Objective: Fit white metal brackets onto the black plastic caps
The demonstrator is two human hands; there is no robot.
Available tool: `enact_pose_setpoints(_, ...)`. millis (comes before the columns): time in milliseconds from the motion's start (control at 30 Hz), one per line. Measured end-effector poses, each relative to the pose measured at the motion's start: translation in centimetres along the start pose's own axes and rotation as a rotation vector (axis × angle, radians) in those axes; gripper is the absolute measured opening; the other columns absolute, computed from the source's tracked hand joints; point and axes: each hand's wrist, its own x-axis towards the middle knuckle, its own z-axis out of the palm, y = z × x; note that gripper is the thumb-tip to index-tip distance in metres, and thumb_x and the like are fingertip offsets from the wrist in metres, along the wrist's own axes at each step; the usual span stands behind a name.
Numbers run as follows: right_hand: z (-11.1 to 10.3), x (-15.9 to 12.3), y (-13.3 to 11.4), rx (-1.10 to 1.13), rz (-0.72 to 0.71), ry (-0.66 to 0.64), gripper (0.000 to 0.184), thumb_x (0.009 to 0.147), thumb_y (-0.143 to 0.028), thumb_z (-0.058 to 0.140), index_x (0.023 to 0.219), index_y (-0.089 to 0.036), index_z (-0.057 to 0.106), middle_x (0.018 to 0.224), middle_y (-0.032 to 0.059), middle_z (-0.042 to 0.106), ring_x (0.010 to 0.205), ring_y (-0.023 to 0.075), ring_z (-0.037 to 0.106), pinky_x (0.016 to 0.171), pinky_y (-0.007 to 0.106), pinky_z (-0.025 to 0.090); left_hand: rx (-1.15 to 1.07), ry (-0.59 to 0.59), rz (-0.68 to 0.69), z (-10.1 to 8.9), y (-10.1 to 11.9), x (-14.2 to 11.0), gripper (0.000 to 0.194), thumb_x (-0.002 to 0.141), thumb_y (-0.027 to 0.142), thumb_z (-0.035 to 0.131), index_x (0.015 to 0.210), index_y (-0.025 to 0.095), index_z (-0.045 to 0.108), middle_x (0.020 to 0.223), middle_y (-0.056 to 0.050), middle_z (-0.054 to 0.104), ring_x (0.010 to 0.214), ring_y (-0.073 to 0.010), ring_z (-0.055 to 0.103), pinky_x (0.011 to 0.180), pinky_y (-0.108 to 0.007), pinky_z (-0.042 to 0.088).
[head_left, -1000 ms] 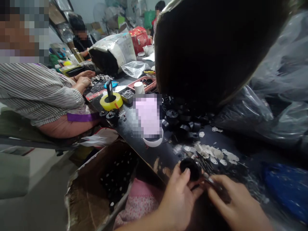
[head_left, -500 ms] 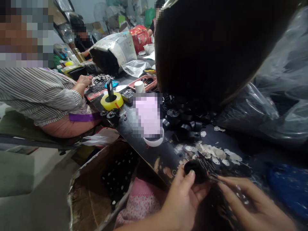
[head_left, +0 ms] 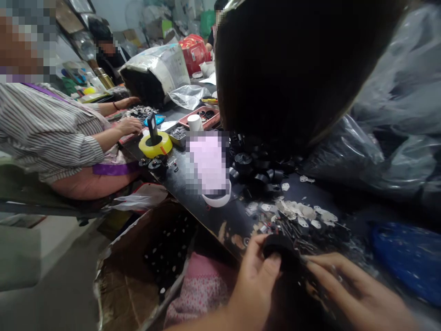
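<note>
Low on the right of the head view, my left hand (head_left: 257, 278) is closed round a black round plastic part (head_left: 280, 248), thumb on its near side. My right hand (head_left: 358, 285) is beside it, thumb and forefinger pinched together close to the part's right side. What the pinch holds is too dark and blurred to name; a faint shine shows among those fingers. Just beyond both hands lie a pile of pale flat metal plates (head_left: 299, 211) and several thin dark pieces. More black round parts (head_left: 243, 161) are heaped farther back.
A big dark-mouthed sack (head_left: 303, 69) looms over the table (head_left: 193, 193). To the right are clear plastic bags and a blue tray-like item (head_left: 406, 257). A yellow tape roll (head_left: 155, 145) stands left, near a co-worker's hands. Below the edge is an open carton (head_left: 120, 285).
The view has shifted slightly. The black part has turned a little in my left hand, and my right fingers stay close to it. The co-worker's hands have moved apart.
</note>
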Motion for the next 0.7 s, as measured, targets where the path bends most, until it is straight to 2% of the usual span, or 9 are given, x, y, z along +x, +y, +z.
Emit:
enact_pose_setpoints(67,0.0,-0.2,-0.7,0.074,0.088,-0.035,0.032,0.078,-0.053,0.055,0.072,-0.024,0.066,0.065,0.0005,0.07,0.056,0.0178,0.066,0.048,0.022,0.051,0.11,-0.044,0.012,-0.1,0.2,-0.4,0.017,0.087,0.034,0.06,0.1,0.023,0.059,0.101,-0.004,0.069,0.098,-0.0193,0.062,0.09,-0.033,0.045)
enact_pose_setpoints(133,-0.1,-0.8,-1.5,0.132,0.127,-0.04,0.027,0.081,-0.048,0.057,0.076,-0.023,0.066,0.07,0.0,0.07,0.064,0.0173,0.067,0.057,0.023,0.051,0.204,-0.029,-0.007,0.1,0.6,-1.1,0.017,0.085,0.036,0.062,0.097,0.024,0.061,0.1,-0.003,0.07,0.098,-0.0201,0.063,0.091,-0.032,0.046)
enact_pose_setpoints(267,-0.5,-1.9,-2.3,0.148,-0.007,0.048,0.011,0.085,-0.03,0.058,0.08,-0.022,0.063,0.08,-0.0001,0.068,0.075,0.0152,0.062,0.069,0.026,0.047,0.325,0.176,-0.078,0.3,1.3,-0.8,0.024,0.074,0.039,0.073,0.092,0.026,0.064,0.096,0.001,0.072,0.093,-0.0196,0.065,0.083,-0.024,0.051)
enact_pose_setpoints(333,-1.4,-2.0,-1.6,-0.019,-0.094,0.093,0.007,0.083,-0.024,0.06,0.077,-0.022,0.062,0.075,-0.0015,0.066,0.071,0.014,0.058,0.071,0.028,0.043,0.321,0.147,-0.264,0.1,1.1,0.4,0.033,0.071,0.039,0.075,0.099,0.027,0.062,0.101,0.0,0.072,0.095,-0.0216,0.066,0.079,-0.024,0.054)
enact_pose_setpoints(400,-3.2,-2.2,-0.4,-0.178,-0.124,0.166,0.005,0.083,-0.022,0.061,0.078,-0.022,0.062,0.075,-0.0016,0.065,0.071,0.0138,0.056,0.072,0.029,0.041,0.33,0.123,-0.351,0.2,0.8,1.4,0.041,0.069,0.039,0.077,0.105,0.027,0.06,0.102,0.0,0.072,0.097,-0.0206,0.065,0.08,-0.021,0.054)
enact_pose_setpoints(533,-8.2,-2.2,2.5,-0.528,0.044,0.446,0.013,0.089,-0.03,0.055,0.086,-0.02,0.062,0.082,0.0034,0.066,0.075,0.0175,0.058,0.071,0.031,0.04,0.397,0.172,-0.346,0.9,0.7,1.8,0.052,0.069,0.045,0.076,0.114,0.028,0.057,0.103,0.001,0.071,0.091,-0.0177,0.067,0.08,-0.019,0.053)
enact_pose_setpoints(600,-9.9,-1.5,3.9,-0.618,0.084,0.447,0.011,0.088,-0.027,0.056,0.084,-0.018,0.062,0.082,0.0045,0.066,0.074,0.0187,0.059,0.071,0.032,0.039,0.433,0.155,-0.33,0.9,0.7,1.7,0.05,0.07,0.045,0.075,0.114,0.029,0.058,0.103,0.002,0.07,0.089,-0.0173,0.067,0.081,-0.02,0.053)
enact_pose_setpoints(700,-10.8,-0.5,5.2,-0.688,0.087,0.388,0.01,0.087,-0.026,0.057,0.081,-0.018,0.062,0.081,0.0043,0.066,0.074,0.0196,0.06,0.072,0.034,0.036,0.443,0.137,-0.317,0.6,0.5,1.8,0.045,0.07,0.043,0.076,0.109,0.029,0.059,0.098,0.003,0.07,0.087,-0.0184,0.067,0.08,-0.022,0.055)
